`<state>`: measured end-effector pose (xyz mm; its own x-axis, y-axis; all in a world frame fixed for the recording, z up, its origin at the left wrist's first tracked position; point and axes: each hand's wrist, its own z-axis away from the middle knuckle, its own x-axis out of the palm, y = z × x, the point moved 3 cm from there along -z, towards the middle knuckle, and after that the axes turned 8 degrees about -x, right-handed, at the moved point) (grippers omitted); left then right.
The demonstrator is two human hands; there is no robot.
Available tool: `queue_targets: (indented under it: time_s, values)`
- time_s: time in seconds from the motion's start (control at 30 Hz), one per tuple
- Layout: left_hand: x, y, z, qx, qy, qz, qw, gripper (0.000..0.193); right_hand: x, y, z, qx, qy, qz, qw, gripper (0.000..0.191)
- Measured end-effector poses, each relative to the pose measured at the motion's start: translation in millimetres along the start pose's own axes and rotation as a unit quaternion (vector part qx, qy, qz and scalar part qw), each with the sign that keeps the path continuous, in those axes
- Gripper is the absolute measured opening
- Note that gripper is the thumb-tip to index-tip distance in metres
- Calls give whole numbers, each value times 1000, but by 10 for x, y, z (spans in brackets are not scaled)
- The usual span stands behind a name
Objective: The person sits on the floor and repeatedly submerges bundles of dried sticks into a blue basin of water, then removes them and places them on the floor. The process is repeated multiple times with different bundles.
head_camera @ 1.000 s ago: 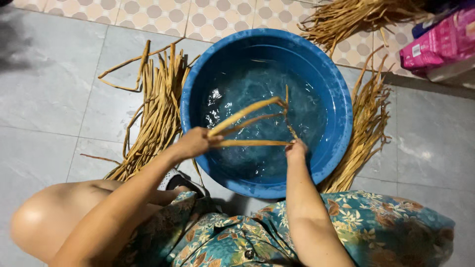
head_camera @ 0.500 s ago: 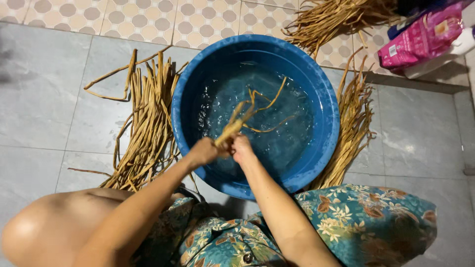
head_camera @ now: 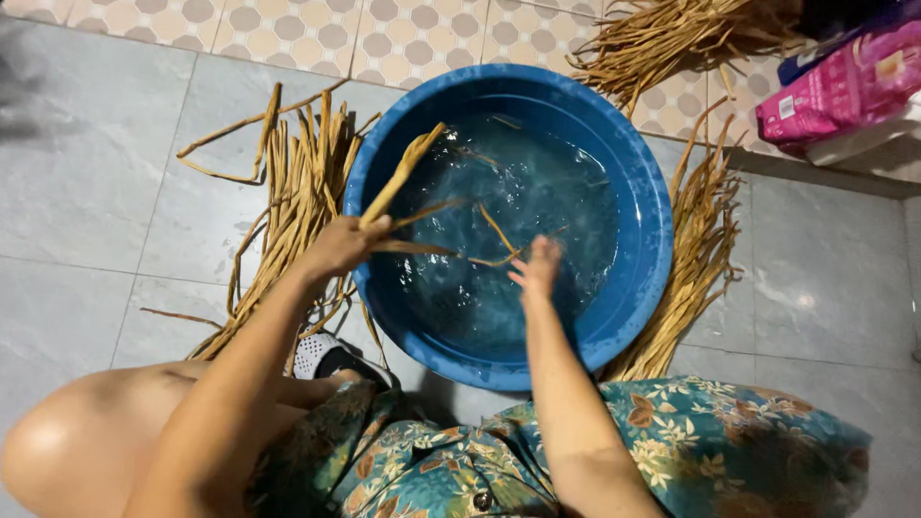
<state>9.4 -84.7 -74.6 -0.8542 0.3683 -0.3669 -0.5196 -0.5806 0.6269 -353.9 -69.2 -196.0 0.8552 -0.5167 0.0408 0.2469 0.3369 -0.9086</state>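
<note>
A round blue basin (head_camera: pixel 649 163) half full of water stands on the tiled floor in front of me. My left hand (head_camera: pixel 338 246) is closed on a few wet tan plant stalks (head_camera: pixel 401 176) and holds them over the basin's left rim, their ends pointing up and right. My right hand (head_camera: pixel 537 270) hovers over the water near the middle, fingers spread, holding nothing. A couple of loose stalks (head_camera: pixel 499 235) lie in the water between the two hands.
A pile of stalks (head_camera: pixel 288 206) lies on the floor left of the basin, another bundle (head_camera: pixel 696 259) along its right side, and more stalks (head_camera: pixel 672 34) at the back. Pink packages (head_camera: pixel 835 91) sit at the top right. A sandal (head_camera: pixel 321 355) is near my knee.
My left hand has swung left to the basin's rim with the stalks. My right hand has come off the stalks and opened over the water.
</note>
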Motion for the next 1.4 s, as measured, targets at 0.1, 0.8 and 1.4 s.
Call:
queue_targets:
  time_s: [0.1,0.8,1.4]
  values:
    - [499,-96,-305,42,-14,-78,996,76,639,-176,402,-48,-134,14,990,56]
    - [-16,399,1014,81,-111,-204,969,42,-798,22,-462,141,114,-412,893,11]
    - [1659,-687,-34,194,-166,-293,921,50,980,284,958,240,-219,-45,945,22]
